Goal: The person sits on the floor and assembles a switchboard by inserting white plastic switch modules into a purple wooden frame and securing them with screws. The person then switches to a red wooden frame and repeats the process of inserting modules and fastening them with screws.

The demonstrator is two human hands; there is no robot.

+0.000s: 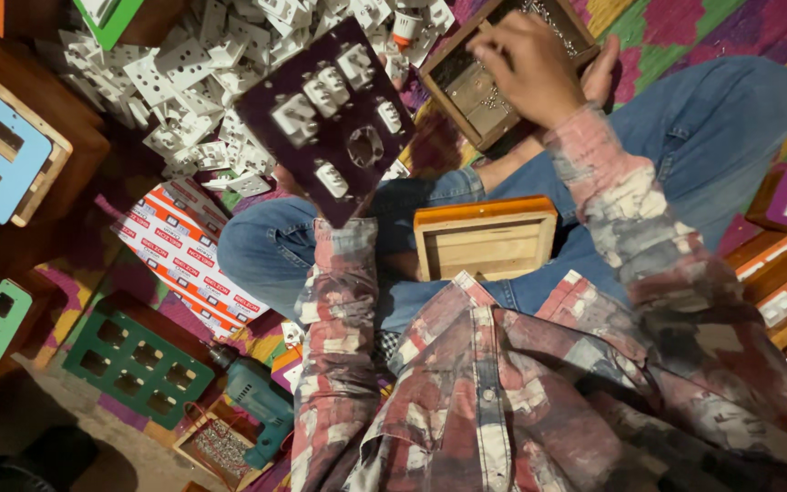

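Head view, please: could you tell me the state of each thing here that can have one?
Dark purple panel: held up by left hand, white switches fitted, one round hole empty.
Small wooden box: open, empty, on lap.
Wooden tray: right hand reaching inside.
Drill: lying on floor.

Person seated cross-legged, both arms extended forward in patterned sleeves. Right hand [528, 68] reaches out, knuckles up, fingers curled downward, wrist bent. Left hand [295, 187] almost wholly hidden, only edge showing at sleeve cuff; grip cannot be judged. Left forearm runs straight ahead, hands well apart.
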